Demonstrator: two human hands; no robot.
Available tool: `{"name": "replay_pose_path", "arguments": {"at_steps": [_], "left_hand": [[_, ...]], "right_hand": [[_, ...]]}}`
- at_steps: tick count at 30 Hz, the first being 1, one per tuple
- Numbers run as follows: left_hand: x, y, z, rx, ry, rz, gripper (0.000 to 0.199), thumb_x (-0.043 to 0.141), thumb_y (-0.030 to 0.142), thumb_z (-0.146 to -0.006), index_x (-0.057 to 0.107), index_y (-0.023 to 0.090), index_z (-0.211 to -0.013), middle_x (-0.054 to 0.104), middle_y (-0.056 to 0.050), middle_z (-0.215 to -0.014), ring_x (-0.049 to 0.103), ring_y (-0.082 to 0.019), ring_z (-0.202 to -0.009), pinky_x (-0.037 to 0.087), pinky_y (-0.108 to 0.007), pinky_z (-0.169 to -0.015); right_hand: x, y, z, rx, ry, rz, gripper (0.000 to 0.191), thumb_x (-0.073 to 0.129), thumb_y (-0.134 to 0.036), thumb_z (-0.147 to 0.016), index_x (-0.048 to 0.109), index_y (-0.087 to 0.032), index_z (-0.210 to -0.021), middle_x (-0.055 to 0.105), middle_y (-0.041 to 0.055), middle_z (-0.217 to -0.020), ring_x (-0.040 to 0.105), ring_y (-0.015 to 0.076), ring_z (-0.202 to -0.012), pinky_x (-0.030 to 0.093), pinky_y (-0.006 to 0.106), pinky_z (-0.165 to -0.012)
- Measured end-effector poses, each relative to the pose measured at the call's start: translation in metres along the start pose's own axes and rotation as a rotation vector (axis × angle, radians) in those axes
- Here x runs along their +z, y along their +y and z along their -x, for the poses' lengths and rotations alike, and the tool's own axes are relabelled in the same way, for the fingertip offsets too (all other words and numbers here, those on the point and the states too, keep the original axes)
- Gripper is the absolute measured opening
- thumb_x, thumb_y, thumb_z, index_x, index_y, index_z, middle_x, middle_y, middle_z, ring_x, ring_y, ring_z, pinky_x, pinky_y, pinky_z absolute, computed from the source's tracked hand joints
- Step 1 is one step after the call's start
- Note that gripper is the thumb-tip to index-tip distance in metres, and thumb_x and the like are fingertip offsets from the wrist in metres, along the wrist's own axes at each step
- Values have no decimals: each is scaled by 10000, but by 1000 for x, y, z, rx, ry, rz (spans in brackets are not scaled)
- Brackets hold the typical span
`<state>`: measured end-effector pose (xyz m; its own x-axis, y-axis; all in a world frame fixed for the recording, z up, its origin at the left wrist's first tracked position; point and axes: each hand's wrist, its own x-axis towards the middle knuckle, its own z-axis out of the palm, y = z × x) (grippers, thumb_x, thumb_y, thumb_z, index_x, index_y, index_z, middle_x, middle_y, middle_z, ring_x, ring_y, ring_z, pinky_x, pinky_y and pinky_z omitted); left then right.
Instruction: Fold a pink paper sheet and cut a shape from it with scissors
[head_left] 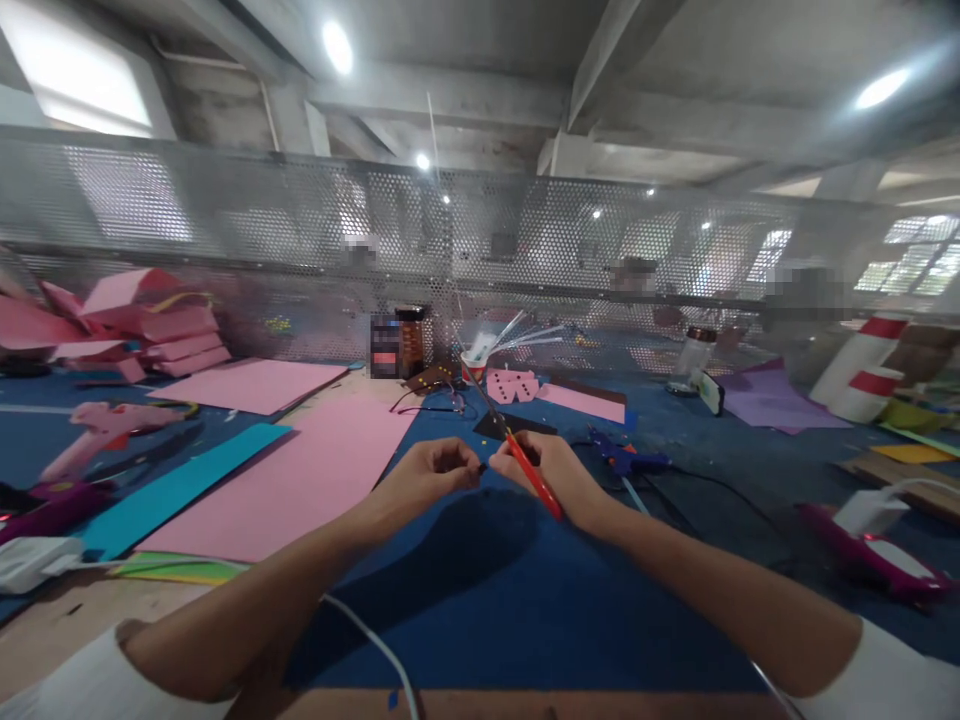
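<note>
Over the blue mat (480,620), I am pinching a small dark scrap (483,468) between the thumb and finger of the left hand (444,468), through the head camera's view. With the right hand (556,468) I am gripping a red-handled tool (535,479), its metal end pointing away and up; I cannot tell exactly what kind it is. The right fingertips are hovering just beside the scrap, and from this distance I cannot tell whether they are touching it.

Beyond the hands, a black card (516,427) is lying on the mat, and behind it a dotted pink piece (512,386) is resting near a paper cup (472,366) that is holding clear sticks (517,340). A dark-lidded jar (411,342) is standing left of the cup.

On the left, a large pink sheet (315,470) is spreading under the view of the forearm, with a teal strip (187,487) lying by it and a pink glue gun (97,432) farther out. To the right, a blue glue gun (625,456) is lying near the hand, and purple paper (772,396) is resting well apart.
</note>
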<state>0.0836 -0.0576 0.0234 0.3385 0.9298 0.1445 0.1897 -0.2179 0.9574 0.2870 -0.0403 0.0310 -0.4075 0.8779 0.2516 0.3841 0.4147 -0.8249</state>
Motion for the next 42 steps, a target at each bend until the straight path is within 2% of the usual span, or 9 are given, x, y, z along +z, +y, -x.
{"name": "replay_pose_path", "arguments": {"at_steps": [5,12,20,22,27,32,38,42], "left_hand": [[4,-1,3,36,-38,-33,60,611,211,-794,639,165,-818,633,2,-772,576,-146,-765,431,-274,-740],[6,-7,1,15,-51,-2,77,641,234,-771,635,169,-811,641,0,-777,594,-153,-762,439,-277,-738],[7,-2,2,-25,-52,46,102,649,260,-754,642,166,-794,632,-7,-741,579,-147,-723,436,-274,-714],[5,2,3,-37,-20,57,94,633,260,-757,633,170,-784,620,-8,-728,564,-145,-700,435,-272,-690],[-3,6,3,-46,113,132,170,643,344,-782,609,177,-782,602,-14,-741,551,-140,-685,433,-256,-657],[-7,2,2,-48,192,216,195,690,347,-760,634,175,-836,637,-17,-811,545,-124,-679,416,-246,-645],[-7,-1,1,-23,233,230,203,683,333,-752,644,167,-864,650,-30,-836,551,-128,-681,417,-254,-649],[-7,-2,2,-22,252,252,204,683,319,-754,644,184,-902,645,-1,-815,552,-120,-674,415,-247,-650]], "right_hand": [[-1,0,6,12,-85,-97,306,634,-455,-804,631,-152,-848,545,-30,-650,439,84,-532,349,212,-509],[1,2,9,-12,-91,-48,216,607,-362,-803,634,-148,-820,564,-24,-662,457,88,-561,366,209,-531],[2,-2,8,18,-85,16,223,574,-368,-830,609,-151,-794,562,-20,-664,463,97,-567,357,217,-532],[-1,-2,9,-1,-60,103,238,559,-393,-846,597,-162,-803,577,-16,-687,479,108,-592,351,227,-544],[-14,3,13,-76,51,484,230,561,-415,-856,551,-190,-813,620,1,-771,534,134,-659,332,244,-586],[-21,9,23,-143,84,763,212,547,-408,-878,552,-203,-929,634,17,-882,589,150,-677,304,251,-578],[-18,16,29,-157,92,933,202,496,-400,-911,552,-211,-957,612,23,-975,616,156,-703,301,277,-577],[-16,22,28,-149,89,972,219,481,-410,-914,559,-212,-966,613,30,-986,620,160,-705,292,289,-577]]}}
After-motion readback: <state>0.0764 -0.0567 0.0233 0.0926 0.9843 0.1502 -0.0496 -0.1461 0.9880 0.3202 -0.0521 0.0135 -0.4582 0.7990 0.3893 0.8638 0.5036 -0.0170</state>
